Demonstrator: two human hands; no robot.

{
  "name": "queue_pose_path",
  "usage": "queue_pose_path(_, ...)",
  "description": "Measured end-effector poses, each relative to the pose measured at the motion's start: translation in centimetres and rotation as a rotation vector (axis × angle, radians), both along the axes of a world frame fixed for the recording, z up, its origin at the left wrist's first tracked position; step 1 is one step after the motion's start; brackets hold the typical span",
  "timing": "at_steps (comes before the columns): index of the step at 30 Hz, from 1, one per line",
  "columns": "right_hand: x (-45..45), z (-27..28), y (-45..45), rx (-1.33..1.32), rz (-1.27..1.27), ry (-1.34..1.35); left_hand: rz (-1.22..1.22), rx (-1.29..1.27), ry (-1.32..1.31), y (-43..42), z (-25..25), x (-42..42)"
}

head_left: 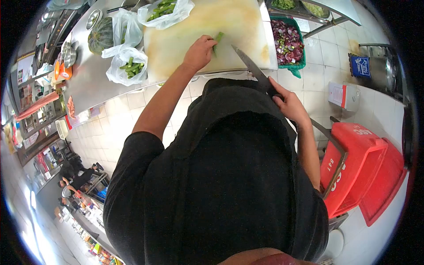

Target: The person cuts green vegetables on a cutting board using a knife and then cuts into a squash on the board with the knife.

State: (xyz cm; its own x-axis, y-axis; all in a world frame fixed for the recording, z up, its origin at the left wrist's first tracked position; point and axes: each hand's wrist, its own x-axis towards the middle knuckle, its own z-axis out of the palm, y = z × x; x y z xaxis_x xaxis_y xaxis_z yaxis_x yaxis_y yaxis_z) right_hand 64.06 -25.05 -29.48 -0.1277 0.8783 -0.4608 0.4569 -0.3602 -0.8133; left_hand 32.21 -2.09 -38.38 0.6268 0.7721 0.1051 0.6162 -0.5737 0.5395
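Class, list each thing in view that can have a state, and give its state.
Green vegetable: held in left hand
Knife: held in right hand, blade bare
Chopping board: stained
Top plastic bag: open
Middle plastic bag: unclear
Bottom plastic bag: open
Large melon: no cut visible
Purple vegetables: cut up
Red bin: lid appears open

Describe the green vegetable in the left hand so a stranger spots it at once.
Start at the large pale cutting board, top centre. Over it, the left hand holds a slim green vegetable. Unlike the green pieces in the plastic bags, this one is out of any bag, in hand.
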Motion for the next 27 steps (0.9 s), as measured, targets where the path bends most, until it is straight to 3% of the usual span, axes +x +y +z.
queue_pose_path(4, -0.3, 0.3, -0.4, 0.242, 0.016, -0.12, 0.027, 0.095, 0.046, -1.4, 0.7, 1.1)
queue_pose_path(10, -1.2, 2.8, 0.9, 0.136, 0.128, -0.45, 0.005, 0.077, 0.124, -3.0, 0.7, 3.3)
queue_pose_path(16, -1.7, 2.0, 1.7, 0.119, 0.197, -0.552, 0.012, 0.062, 0.094, -3.3, -0.1, 3.4)
queue_pose_path(22, -1.3, 1.1, 4.0, -0.002, 0.2, -0.419, 0.058, 0.023, 0.09, -2.7, 0.2, 3.2)
queue_pose_path(25, -0.3, -2.8, 3.6, 0.321, 0.074, -0.135, 0.117, 0.115, 0.042, -1.9, 0.1, 2.5)
queue_pose_path(27, 0.9, -3.6, 4.0, 0.245, -0.001, -0.144, 0.136, 0.082, 0.074, -1.1, 0.2, 2.0)
